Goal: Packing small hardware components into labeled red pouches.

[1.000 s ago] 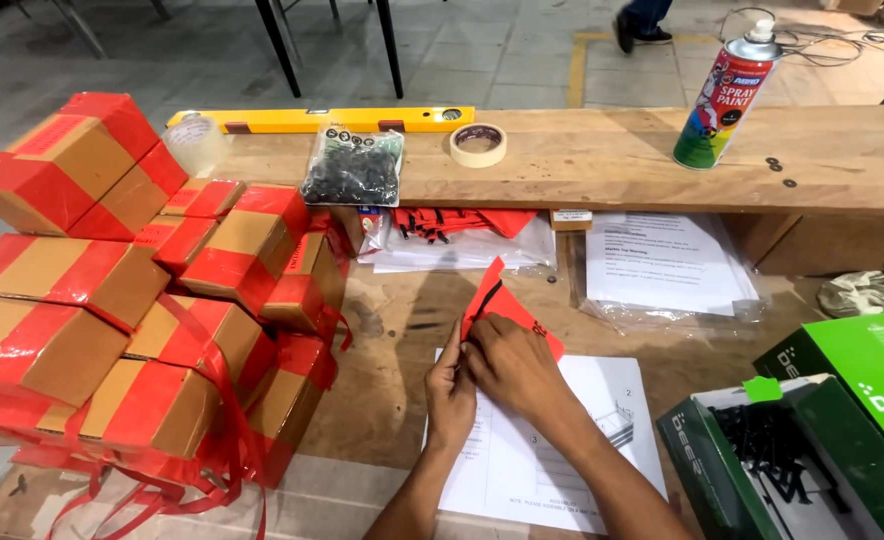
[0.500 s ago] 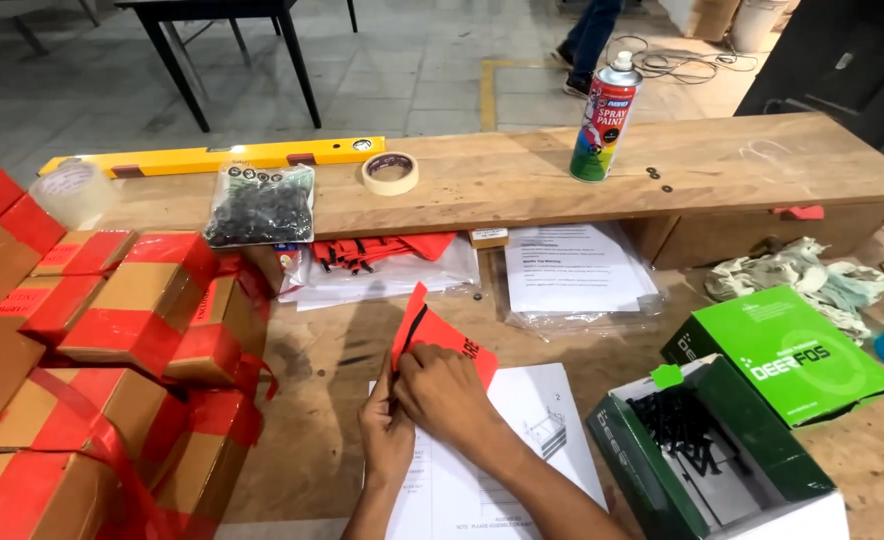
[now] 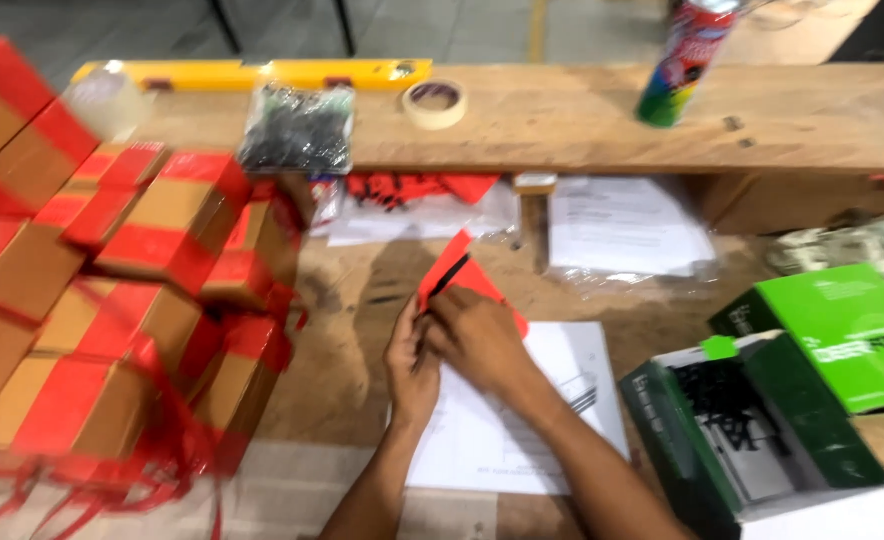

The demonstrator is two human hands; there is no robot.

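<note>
Leftmost, a stack of cardboard boxes (image 3: 112, 290) wrapped in red tape crowds the left edge of the workbench (image 3: 362, 300), loose red tape trailing toward the near left corner; all sealed, contents not visible. Motion blur softens this side.

Up on the raised shelf (image 3: 582, 120) along the far edge: a yellow spirit level (image 3: 252, 72) lies flat along the back, a clear bag (image 3: 298, 128) full of small dark hardware sits in front of it, then a masking tape roll (image 3: 434, 103) lying flat, then a spray can (image 3: 680, 65) standing upright further right. Under the shelf, plastic sleeves hold red tags (image 3: 412, 188) and printed sheets (image 3: 627, 228), tucked out of the way.

Middle of the workbench: left hand (image 3: 412, 365) and right hand (image 3: 477, 335) meet over a white instruction sheet (image 3: 522, 420). Both pinch a red tag (image 3: 457, 275) with a black strip through it, fingers closed on its lower edge, top corner tilted up off the sheet, likely so the strip can be worked with the fingertips. Exact finger placement is blurred.

Right, near the near right corner: an open green box (image 3: 752, 440), lid flap up, holding a tangle of black parts on a white liner, angled toward the hands for easy reach. Just behind it a closed green box (image 3: 842, 330). Crumpled cloth (image 3: 852, 245) lies by the right edge.
</note>
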